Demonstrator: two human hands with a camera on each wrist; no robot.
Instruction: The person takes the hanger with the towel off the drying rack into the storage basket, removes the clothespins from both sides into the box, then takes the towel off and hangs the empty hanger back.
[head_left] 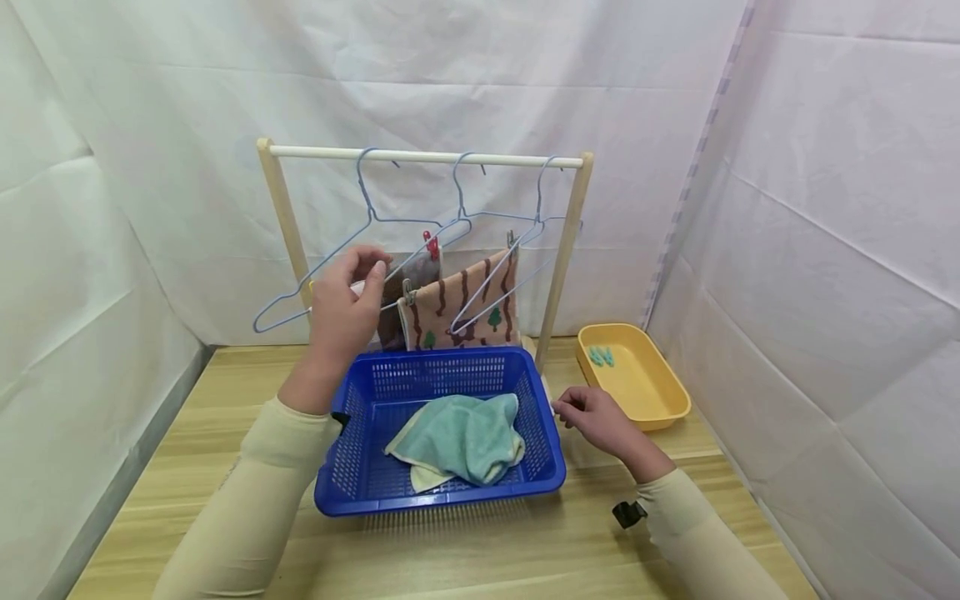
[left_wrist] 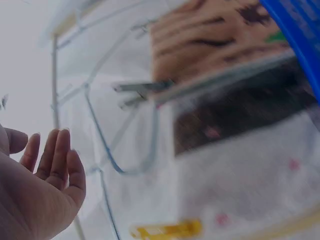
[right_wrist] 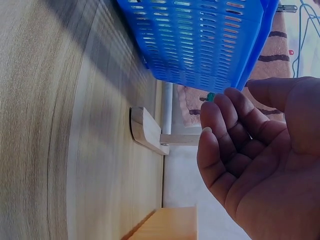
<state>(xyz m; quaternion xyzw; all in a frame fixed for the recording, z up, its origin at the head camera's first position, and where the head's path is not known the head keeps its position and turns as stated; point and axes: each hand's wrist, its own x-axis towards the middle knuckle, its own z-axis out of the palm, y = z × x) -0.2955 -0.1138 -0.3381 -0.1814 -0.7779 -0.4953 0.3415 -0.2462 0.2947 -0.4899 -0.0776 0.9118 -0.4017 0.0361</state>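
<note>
My left hand (head_left: 348, 300) is raised in front of the leftmost blue hanger (head_left: 330, 254), fingers loosely bent and holding nothing. Behind it a dark and white cloth (left_wrist: 240, 130) hangs, partly hidden, with a red clothespin (head_left: 432, 245) and a yellow clothespin (left_wrist: 167, 230). Beside it hangs a tan towel (head_left: 480, 296) with brown stripes, held by grey clothespins (head_left: 408, 291). My right hand (head_left: 596, 421), fingers loosely curled around nothing, is just off the right rim of the blue basket (head_left: 551, 454). A teal cloth (head_left: 465, 437) lies crumpled in the basket.
A wooden rack with a white rod (head_left: 427, 156) stands at the back and carries the blue hangers, the rightmost one (head_left: 510, 275) bare. At the right, a yellow tray (head_left: 645, 383) holds teal clothespins (head_left: 602, 357). White curtains (head_left: 840, 250) enclose the wooden table (head_left: 450, 558).
</note>
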